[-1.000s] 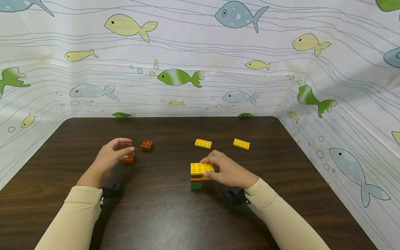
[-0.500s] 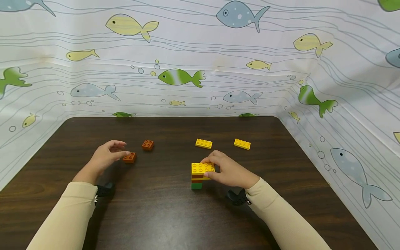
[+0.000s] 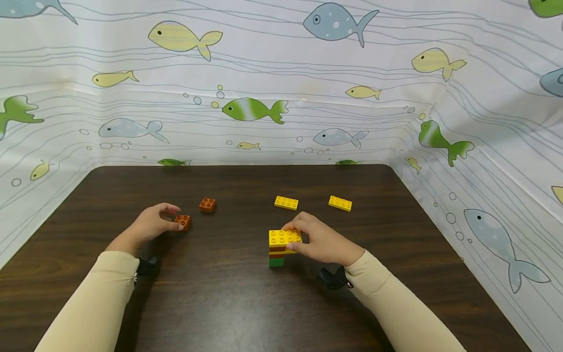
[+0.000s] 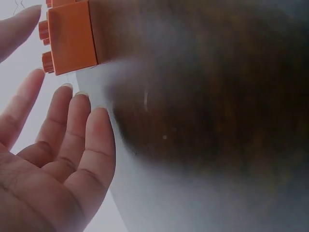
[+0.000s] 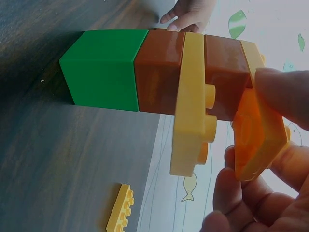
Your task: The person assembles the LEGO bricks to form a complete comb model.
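Observation:
A stack of toy building bricks stands upright on the table: a green brick (image 5: 104,70) at the bottom, then brown and yellow ones in turn. Its top yellow brick (image 3: 281,237) overhangs to the right. My right hand (image 3: 323,239) pinches that overhanging end, thumb in front and fingers behind, with hollow underside showing in the right wrist view. At the left, an orange-brown brick (image 3: 183,223) with studs up lies on the table. My left hand (image 3: 154,226) is right beside it, thumb tip overlapping its near edge. In the left wrist view its fingers are loosely spread around the brick (image 4: 72,38).
Another orange-brown brick (image 3: 207,205) lies just behind the left one. Two flat yellow bricks (image 3: 286,203) lie farther back, the other yellow brick (image 3: 340,203) to the right. A fish-patterned curtain (image 3: 264,63) borders the dark wooden table (image 3: 220,303) at back and sides.
My left hand has shifted left and lowered from above the left orange-brown brick to its side. My right hand keeps its grip on the stack's top yellow brick, unmoved.

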`<state>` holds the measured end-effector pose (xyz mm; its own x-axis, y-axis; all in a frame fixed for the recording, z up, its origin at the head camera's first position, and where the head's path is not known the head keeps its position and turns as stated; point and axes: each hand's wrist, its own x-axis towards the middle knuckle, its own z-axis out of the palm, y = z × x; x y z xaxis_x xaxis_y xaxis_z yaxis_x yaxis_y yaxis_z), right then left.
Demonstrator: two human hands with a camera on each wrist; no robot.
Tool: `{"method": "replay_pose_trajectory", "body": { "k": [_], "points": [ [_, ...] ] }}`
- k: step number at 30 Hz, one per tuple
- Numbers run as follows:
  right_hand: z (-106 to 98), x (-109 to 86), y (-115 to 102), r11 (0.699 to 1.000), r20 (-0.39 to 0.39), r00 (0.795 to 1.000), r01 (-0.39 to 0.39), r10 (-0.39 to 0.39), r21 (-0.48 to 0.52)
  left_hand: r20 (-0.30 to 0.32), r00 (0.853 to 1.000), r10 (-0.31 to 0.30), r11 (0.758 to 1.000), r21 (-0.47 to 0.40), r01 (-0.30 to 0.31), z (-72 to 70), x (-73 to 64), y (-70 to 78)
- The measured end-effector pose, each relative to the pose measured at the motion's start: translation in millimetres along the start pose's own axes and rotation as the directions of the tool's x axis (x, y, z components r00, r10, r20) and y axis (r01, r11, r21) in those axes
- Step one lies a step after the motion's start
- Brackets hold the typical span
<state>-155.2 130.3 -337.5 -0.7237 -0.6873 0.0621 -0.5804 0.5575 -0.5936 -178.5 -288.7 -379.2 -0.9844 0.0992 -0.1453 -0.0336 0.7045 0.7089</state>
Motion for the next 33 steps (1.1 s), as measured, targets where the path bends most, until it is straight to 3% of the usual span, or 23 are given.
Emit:
{"method": "replay_pose_trajectory", "body": {
  "k": [10, 20, 27, 33],
  "points": [
    [0.5, 0.5, -0.4, 1.000, -0.001, 1.000, -0.014, 0.014, -0.010, 0.038, 0.999, 0.024, 0.995, 0.094, -0.027, 1.8, 4.6, 3.6],
    [0.9, -0.7, 0.3, 1.000, 0.003, 1.000, -0.018, 0.018, -0.009, 0.035, 0.999, 0.020, 0.986, 0.164, -0.025, 4.2, 8.9, 6.9],
    [1.0, -0.8, 0.6, 1.000, 0.001, 1.000, -0.022, 0.022, -0.007, 0.020, 0.999, 0.029, 0.984, 0.176, -0.032, 6.4, 10.7, 6.4],
    [0.1, -0.5, -1.5, 0.999, 0.006, 1.000, -0.030, 0.030, -0.016, 0.007, 1.000, 0.001, 0.987, 0.163, -0.002, 7.0, 8.7, 8.5]
  ]
}}
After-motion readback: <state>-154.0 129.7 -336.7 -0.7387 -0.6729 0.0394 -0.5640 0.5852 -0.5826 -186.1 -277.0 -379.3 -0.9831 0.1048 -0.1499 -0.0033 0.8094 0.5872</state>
